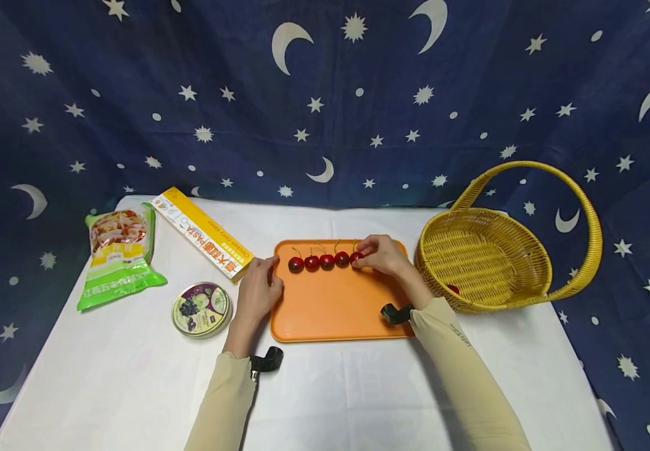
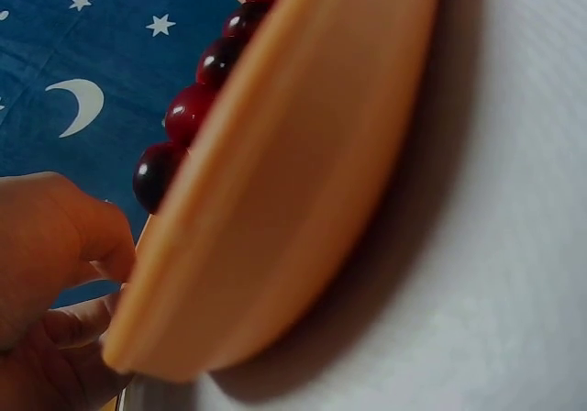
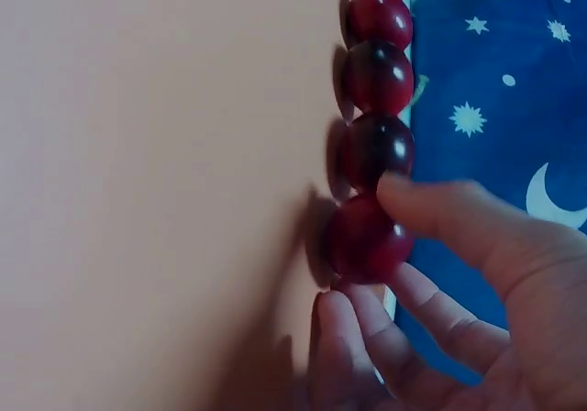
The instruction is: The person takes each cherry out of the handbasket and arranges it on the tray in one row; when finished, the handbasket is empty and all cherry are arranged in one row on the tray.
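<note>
An orange tray (image 1: 336, 307) lies on the white-covered table, with several dark red cherries (image 1: 327, 262) lined up side by side along its far edge, stems pointing away. My right hand (image 1: 383, 255) pinches the cherry at the right end of the row (image 3: 369, 238) between thumb and fingers; in the right wrist view this cherry sits right against its neighbour (image 3: 378, 149). At the tray's left side, my left hand (image 1: 257, 294) grips the rim, its bent fingers (image 2: 69, 227) at the corner in the left wrist view.
Right of the tray stands a yellow wicker basket (image 1: 482, 257) with a tall handle and a cherry (image 1: 454, 289) inside. To the left are a pasta box (image 1: 203, 235), a round tin (image 1: 202, 310) and a green food bag (image 1: 121, 257). A starry blue cloth (image 1: 325, 125) hangs behind.
</note>
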### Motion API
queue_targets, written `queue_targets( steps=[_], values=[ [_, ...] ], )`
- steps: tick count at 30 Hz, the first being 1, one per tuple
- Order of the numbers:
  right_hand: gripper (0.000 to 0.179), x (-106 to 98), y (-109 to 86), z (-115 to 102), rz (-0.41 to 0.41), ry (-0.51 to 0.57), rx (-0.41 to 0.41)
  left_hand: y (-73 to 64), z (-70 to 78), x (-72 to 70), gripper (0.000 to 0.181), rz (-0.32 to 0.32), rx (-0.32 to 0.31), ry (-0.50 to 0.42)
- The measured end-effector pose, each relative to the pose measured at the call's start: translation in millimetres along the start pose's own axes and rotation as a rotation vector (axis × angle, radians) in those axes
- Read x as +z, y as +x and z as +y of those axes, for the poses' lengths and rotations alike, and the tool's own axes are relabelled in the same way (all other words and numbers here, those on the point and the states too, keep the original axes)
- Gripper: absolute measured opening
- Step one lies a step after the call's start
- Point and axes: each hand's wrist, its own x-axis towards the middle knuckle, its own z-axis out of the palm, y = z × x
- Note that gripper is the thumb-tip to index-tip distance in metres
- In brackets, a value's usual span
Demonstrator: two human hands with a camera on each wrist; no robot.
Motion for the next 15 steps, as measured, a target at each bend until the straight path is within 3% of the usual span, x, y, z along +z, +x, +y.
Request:
queue_targets(
  steps=[4, 9, 15],
  values=[
    [0.037, -15.8, -8.4, -4.0, 0.027, 0.028, -0.017, 0.0, 1.9, 1.0, 0.046, 0.002, 0.008, -0.001],
    [0.034, -63.2, -27.8, -15.4, 0.072, 0.04, -0.046, -0.1, 2.8, 0.8, 0.046, 0.004, 0.007, -0.002],
    [0.038, -128.6, -53.0, -7.0, -0.023, -0.002, 0.074, -0.7, 0.4, 0.0, 0.046, 0.005, 0.005, 0.007]
  ],
)
